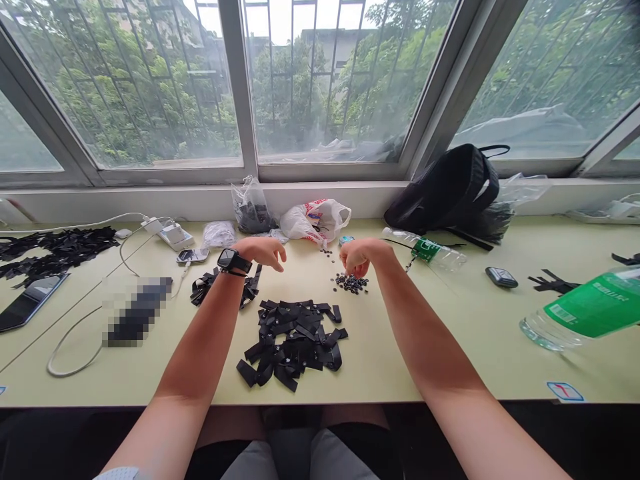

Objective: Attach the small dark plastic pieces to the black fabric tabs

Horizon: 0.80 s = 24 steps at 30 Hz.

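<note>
My right hand (pixel 356 257) is bent down over a small pile of round black pieces, like snap buttons (pixel 351 284). Its fingers are drawn together at the pile's far edge, and whatever lies between the tips is hidden. To the left, my left hand (pixel 263 253) hovers above the table, fingers loosely bent and a little apart, with nothing visible in them. Beneath that wrist lies a bunch of black fabric strips (pixel 203 288), partly covered by the forearm. Nearer to me, between my arms, is a heap of short black strips (pixel 295 340), some bearing small shiny dots.
A clear bag of dark pieces (pixel 251 210) and a white plastic bag (pixel 313 220) stand by the window. On the right are a black bag (pixel 445 190), a lying bottle (pixel 430 250) and a large green-labelled bottle (pixel 590 310). Cables and a power strip (pixel 173 235) occupy the left.
</note>
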Motion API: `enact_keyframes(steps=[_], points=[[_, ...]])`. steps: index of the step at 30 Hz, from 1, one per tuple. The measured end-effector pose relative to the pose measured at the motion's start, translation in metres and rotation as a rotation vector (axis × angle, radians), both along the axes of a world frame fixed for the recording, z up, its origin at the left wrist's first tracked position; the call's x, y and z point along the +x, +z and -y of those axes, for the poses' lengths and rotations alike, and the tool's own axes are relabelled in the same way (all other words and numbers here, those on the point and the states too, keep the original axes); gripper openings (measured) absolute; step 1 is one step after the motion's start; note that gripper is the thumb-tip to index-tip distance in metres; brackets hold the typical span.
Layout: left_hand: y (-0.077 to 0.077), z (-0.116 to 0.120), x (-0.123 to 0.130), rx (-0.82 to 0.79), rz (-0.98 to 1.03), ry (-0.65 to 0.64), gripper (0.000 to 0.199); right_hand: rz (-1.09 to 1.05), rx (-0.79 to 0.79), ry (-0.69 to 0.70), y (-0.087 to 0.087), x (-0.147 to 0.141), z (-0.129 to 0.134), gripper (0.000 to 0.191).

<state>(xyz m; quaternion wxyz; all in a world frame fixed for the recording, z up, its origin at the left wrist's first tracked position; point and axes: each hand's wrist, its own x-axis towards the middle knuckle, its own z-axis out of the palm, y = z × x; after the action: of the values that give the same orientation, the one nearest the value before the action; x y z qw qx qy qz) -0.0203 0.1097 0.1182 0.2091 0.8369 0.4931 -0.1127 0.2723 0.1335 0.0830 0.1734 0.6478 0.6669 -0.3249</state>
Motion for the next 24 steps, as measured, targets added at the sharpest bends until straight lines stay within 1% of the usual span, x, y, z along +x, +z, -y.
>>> enact_keyframes(steps=[1,3,4,6,7,10,12,16,18,21,24], points=[[0.0,0.0,0.0,-0.001,0.002,-0.001,0.055,-0.005,0.018,0.022,0.002,-0.003,0.001,0.032],[-0.001,-0.001,-0.001,-0.002,0.007,-0.002,0.052,-0.035,0.047,0.109,0.007,-0.012,0.005,0.03],[-0.001,-0.001,-0.001,-0.003,0.011,-0.002,0.049,-0.062,0.054,0.18,0.009,-0.019,0.007,0.03],[-0.002,-0.002,0.0,-0.009,0.016,-0.002,0.042,-0.11,0.044,0.274,0.013,-0.037,0.015,0.032],[-0.003,-0.002,0.0,-0.016,0.018,-0.003,0.039,-0.145,0.039,0.366,0.013,-0.048,0.019,0.034],[-0.003,-0.002,0.0,-0.037,0.039,-0.007,0.037,-0.317,0.004,0.615,0.007,-0.082,0.031,0.039],[-0.003,-0.002,0.0,-0.041,0.057,-0.013,0.035,-0.371,0.01,0.705,-0.001,-0.1,0.038,0.037],[-0.003,-0.002,-0.002,-0.042,0.08,-0.019,0.034,-0.395,0.114,0.742,-0.018,-0.121,0.046,0.019],[-0.002,-0.002,-0.003,-0.04,0.082,-0.013,0.033,-0.422,0.098,0.769,-0.024,-0.125,0.045,0.017],[-0.001,-0.001,-0.003,-0.031,0.074,-0.019,0.032,-0.45,0.043,0.794,-0.026,-0.124,0.043,0.015],[0.001,-0.002,-0.005,-0.026,0.069,-0.038,0.035,-0.447,0.051,0.785,-0.023,-0.121,0.041,0.017]])
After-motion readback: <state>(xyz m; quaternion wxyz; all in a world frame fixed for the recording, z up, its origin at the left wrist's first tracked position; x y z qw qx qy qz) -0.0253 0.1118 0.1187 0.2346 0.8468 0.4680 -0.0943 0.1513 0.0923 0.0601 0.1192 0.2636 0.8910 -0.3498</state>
